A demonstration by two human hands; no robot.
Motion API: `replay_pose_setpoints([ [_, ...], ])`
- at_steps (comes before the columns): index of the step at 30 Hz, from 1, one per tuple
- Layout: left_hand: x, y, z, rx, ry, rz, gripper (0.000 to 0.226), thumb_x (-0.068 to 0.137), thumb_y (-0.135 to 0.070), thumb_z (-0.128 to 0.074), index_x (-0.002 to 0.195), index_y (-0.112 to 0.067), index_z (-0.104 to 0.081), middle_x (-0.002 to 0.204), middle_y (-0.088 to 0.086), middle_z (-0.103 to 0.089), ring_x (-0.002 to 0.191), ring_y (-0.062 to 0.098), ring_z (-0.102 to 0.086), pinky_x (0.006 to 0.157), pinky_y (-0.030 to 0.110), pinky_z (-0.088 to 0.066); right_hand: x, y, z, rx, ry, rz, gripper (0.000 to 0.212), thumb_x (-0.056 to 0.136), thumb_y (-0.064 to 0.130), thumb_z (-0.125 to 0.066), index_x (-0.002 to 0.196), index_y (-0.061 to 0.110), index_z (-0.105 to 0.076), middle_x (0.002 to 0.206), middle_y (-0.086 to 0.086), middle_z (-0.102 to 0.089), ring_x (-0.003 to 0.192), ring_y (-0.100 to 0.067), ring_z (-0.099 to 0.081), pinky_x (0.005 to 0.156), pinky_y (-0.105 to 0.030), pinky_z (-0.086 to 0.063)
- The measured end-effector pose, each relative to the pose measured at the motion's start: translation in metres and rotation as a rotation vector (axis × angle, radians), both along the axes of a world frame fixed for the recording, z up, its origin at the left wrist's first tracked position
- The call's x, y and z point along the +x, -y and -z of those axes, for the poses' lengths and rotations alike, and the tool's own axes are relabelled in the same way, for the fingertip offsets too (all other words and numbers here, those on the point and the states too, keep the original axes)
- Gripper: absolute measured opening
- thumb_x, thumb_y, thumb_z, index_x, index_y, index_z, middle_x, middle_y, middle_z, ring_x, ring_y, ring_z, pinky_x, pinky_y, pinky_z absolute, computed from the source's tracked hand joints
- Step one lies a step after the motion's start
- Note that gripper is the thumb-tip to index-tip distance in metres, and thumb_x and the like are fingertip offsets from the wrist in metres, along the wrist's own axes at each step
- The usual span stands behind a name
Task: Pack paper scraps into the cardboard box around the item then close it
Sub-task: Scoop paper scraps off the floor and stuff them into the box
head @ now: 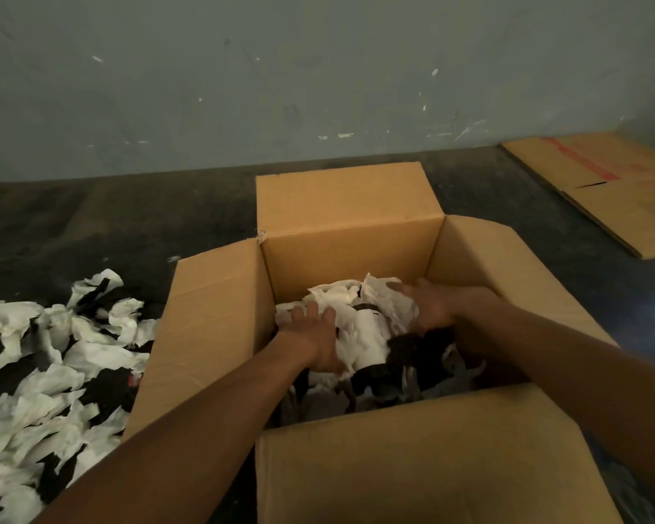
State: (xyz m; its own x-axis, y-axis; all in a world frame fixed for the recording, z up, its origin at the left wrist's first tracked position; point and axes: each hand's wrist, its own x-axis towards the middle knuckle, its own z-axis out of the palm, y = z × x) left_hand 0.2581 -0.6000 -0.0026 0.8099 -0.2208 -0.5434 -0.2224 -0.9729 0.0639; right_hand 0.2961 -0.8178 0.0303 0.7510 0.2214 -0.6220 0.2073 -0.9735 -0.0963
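Note:
An open cardboard box (341, 255) stands on the dark floor with all its flaps spread outward. Inside lie white and black paper scraps (341, 296) around a white item with a dark band (369, 327), partly buried. My left hand (314, 336) rests palm down on the scraps at the left of the item, fingers spread. My right hand (426, 304) presses flat on white paper at the right side of the box. Neither hand grips anything that I can make out.
A loose pile of white and black paper scraps (42, 364) covers the floor left of the box. Flattened cardboard sheets (613, 183) lie at the far right. A grey wall (318, 77) runs behind the box.

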Motion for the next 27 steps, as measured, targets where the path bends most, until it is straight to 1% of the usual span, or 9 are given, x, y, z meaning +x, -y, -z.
replay_pose_setpoints([
  [3,0.001,0.003,0.021,-0.015,-0.175,-0.076,0.132,0.07,-0.066,-0.072,0.146,-0.033,0.03,0.156,0.003,0.037,0.144,0.039,0.026,0.115,0.062,-0.003,0.002,0.003,0.043,-0.256,-0.087,-0.11,0.111,0.084,0.042,-0.066,0.148,0.028,0.024,0.158,-0.007,0.023,0.147,-0.037,0.007,0.119,-0.05,-0.009],
  [9,-0.012,0.015,0.041,0.054,-0.22,0.032,0.108,0.091,-0.056,-0.055,0.148,-0.017,0.028,0.158,0.007,0.03,0.147,0.033,0.021,0.118,0.05,0.004,-0.003,0.002,0.078,-0.331,-0.172,-0.121,0.1,0.091,0.041,-0.055,0.147,0.028,0.027,0.157,-0.004,0.027,0.148,-0.035,0.005,0.12,-0.048,-0.007],
  [11,-0.003,0.012,0.044,0.05,-0.262,0.006,0.114,0.083,-0.056,-0.065,0.153,-0.021,0.018,0.163,0.006,0.016,0.149,0.036,0.003,0.118,0.053,-0.009,0.005,0.002,0.071,-0.323,-0.162,-0.144,0.1,0.087,0.046,-0.058,0.15,0.029,0.019,0.16,-0.004,0.016,0.148,-0.035,-0.001,0.119,-0.049,-0.011],
  [14,0.017,0.001,0.025,0.082,-0.36,-0.006,0.084,0.079,-0.042,-0.074,0.15,-0.02,-0.032,0.154,0.006,-0.037,0.131,0.029,-0.047,0.102,0.042,-0.043,0.024,-0.003,0.047,-0.229,-0.287,-0.131,0.084,0.079,0.039,-0.065,0.15,0.028,-0.021,0.155,-0.004,-0.03,0.138,-0.029,-0.033,0.112,-0.045,-0.032],
  [16,0.029,-0.005,0.005,0.086,-0.288,0.01,0.066,0.089,-0.037,-0.064,0.146,-0.016,-0.038,0.149,0.005,-0.043,0.129,0.027,-0.048,0.099,0.037,-0.043,0.036,-0.01,0.032,-0.122,-0.219,-0.084,0.062,0.085,0.031,-0.057,0.144,0.023,-0.038,0.147,-0.003,-0.042,0.131,-0.025,-0.042,0.106,-0.04,-0.039],
  [18,0.04,-0.009,-0.005,0.038,-0.143,-0.009,0.065,0.095,-0.037,-0.054,0.15,-0.013,-0.03,0.154,0.009,-0.035,0.134,0.029,-0.042,0.106,0.039,-0.04,0.046,-0.016,0.029,0.003,-0.014,-0.047,0.056,0.092,0.026,-0.048,0.146,0.019,-0.034,0.151,-0.008,-0.037,0.132,-0.027,-0.041,0.108,-0.04,-0.037],
  [20,0.046,-0.012,-0.001,-0.008,-0.042,-0.079,0.083,0.092,-0.033,-0.06,0.155,-0.017,-0.009,0.159,0.012,-0.018,0.139,0.036,-0.033,0.11,0.047,-0.035,0.047,-0.021,0.036,0.004,0.071,-0.052,0.068,0.097,0.025,-0.044,0.154,0.021,-0.008,0.159,-0.01,-0.014,0.142,-0.035,-0.022,0.115,-0.045,-0.025],
  [24,0.043,-0.012,0.03,0.013,-0.12,-0.067,0.103,0.093,-0.017,-0.058,0.147,-0.037,0.027,0.157,0.0,0.034,0.147,0.042,0.014,0.117,0.061,-0.011,0.043,-0.015,0.076,-0.205,-0.01,-0.124,0.086,0.097,0.031,-0.044,0.147,0.026,0.026,0.158,-0.008,0.024,0.147,-0.037,0.006,0.115,-0.06,-0.01],
  [27,0.045,-0.007,0.057,0.057,-0.136,-0.075,0.098,0.094,-0.023,-0.053,0.147,-0.035,0.029,0.152,0.002,0.042,0.146,0.037,0.023,0.116,0.063,0.001,0.041,-0.009,0.094,-0.237,-0.047,-0.08,0.088,0.096,0.02,-0.045,0.147,0.025,0.027,0.157,-0.004,0.029,0.146,-0.04,0.011,0.112,-0.066,-0.005],
])
